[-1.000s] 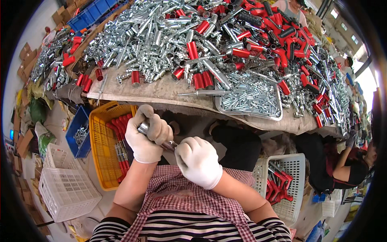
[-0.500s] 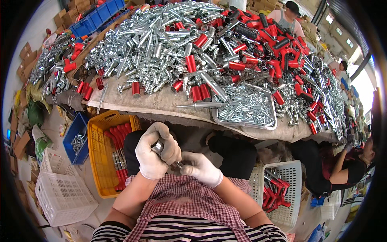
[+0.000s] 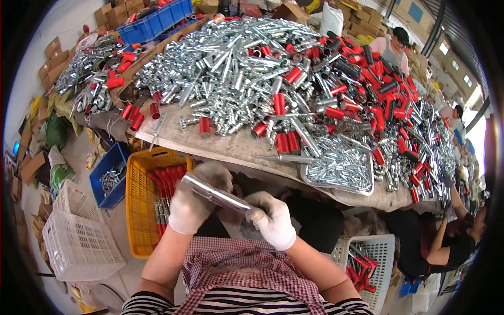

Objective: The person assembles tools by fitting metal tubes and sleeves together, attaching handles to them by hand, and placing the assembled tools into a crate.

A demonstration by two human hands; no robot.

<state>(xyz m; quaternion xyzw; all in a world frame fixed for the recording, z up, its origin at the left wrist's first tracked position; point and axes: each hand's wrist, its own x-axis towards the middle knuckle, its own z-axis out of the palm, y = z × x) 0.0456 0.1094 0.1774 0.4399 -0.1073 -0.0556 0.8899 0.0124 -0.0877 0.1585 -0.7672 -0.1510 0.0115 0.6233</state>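
A shiny metal tube [image 3: 216, 195] lies slantwise between my two hands, above my lap. My left hand [image 3: 185, 209], in a white glove smeared by motion, is closed round the upper left part of the tube, its fingers partly hidden behind it. At the lower right end, the gloved thumb and fingers of my right hand [image 3: 275, 218] close on the tube. Beyond my hands, the table [image 3: 231, 152] bears a heap of silver metal parts [image 3: 210, 68], with red sleeves and red handles [image 3: 378, 86] mixed in.
A clear tray of small metal pins [image 3: 338, 168] sits at the table's near edge. Left of my legs stand a yellow crate [image 3: 137, 205] with red-handled tools, a blue bin [image 3: 107, 176] and white baskets [image 3: 84, 244]. A white basket [image 3: 386, 262] stands right; co-workers sit beyond.
The metal tube has swung from pointing end-on in my left hand to lying lengthwise across both hands. My right hand has moved slightly right. The whole view has shifted.
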